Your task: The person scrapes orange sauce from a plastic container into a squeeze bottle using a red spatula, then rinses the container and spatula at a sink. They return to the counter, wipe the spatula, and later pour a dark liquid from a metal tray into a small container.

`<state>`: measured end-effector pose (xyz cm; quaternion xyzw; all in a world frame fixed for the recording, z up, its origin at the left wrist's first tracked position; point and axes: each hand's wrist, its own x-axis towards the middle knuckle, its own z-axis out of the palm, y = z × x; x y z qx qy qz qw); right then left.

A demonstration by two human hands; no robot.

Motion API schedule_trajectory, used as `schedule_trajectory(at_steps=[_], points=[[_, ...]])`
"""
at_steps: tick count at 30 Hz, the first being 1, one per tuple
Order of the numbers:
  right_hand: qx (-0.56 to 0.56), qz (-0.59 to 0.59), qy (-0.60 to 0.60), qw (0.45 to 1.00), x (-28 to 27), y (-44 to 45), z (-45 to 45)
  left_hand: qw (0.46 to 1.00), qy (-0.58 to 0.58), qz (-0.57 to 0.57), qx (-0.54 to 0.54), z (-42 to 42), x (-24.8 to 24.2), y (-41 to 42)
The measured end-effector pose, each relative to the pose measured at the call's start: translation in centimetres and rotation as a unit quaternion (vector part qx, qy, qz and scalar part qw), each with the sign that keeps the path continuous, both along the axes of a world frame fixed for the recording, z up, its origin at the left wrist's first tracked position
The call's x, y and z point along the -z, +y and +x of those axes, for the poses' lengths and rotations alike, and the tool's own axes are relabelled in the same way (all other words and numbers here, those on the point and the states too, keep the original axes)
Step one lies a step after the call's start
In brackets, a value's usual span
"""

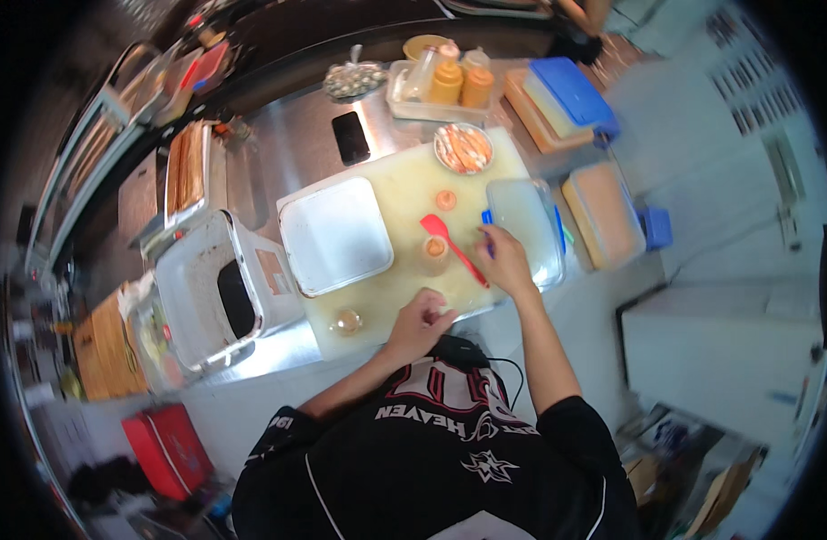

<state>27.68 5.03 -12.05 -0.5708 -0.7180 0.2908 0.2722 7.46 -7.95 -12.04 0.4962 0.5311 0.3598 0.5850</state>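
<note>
A pale cutting board (407,169) lies before me. My left hand (420,324) is over its near edge with fingers curled; nothing shows in it. My right hand (501,256) is at the blue-clipped edge of a clear plastic container (525,202); whether it grips the blue clip is unclear. Between the hands lies a red spatula (454,253), beside an open squeeze bottle (434,256) with orange sauce inside. An orange nozzle cap (446,200) sits beyond it. A small clear round item (347,322) is at the near left, and a bowl of sauce-streaked food (463,148) at the far edge.
A white square lid (336,236) covers the board's left, beside a large white bucket (204,297). Beyond are a black phone (351,138) and a tray (440,111) of sauce bottles. Food containers (606,216) stand right, one with a blue lid (572,91). Another person's arm (584,17) shows at the top.
</note>
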Motion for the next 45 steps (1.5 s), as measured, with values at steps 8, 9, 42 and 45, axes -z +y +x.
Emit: schedule_trajectory(at_steps=[8, 9, 42, 45], points=[[-0.349, 0.155, -0.246, 0.891, 4.4, 12.5, -4.6, 0.949, 0.033, 0.010, -0.314, 5.2, 0.0, -0.8], [-0.395, 0.156, -0.300, 0.854, 5.3, 13.0, -4.8, 0.947, 0.032, 0.031, -0.319, 5.3, 0.2, -1.0], [-0.491, 0.079, -0.192, 0.846, -13.0, 3.6, -5.8, 0.934, 0.149, 0.169, -0.279, 2.9, 4.5, 4.4], [-0.474, 0.036, -0.188, 0.860, -13.1, 3.3, -6.1, 0.934, 0.120, 0.179, -0.283, 3.4, 5.1, 5.4]])
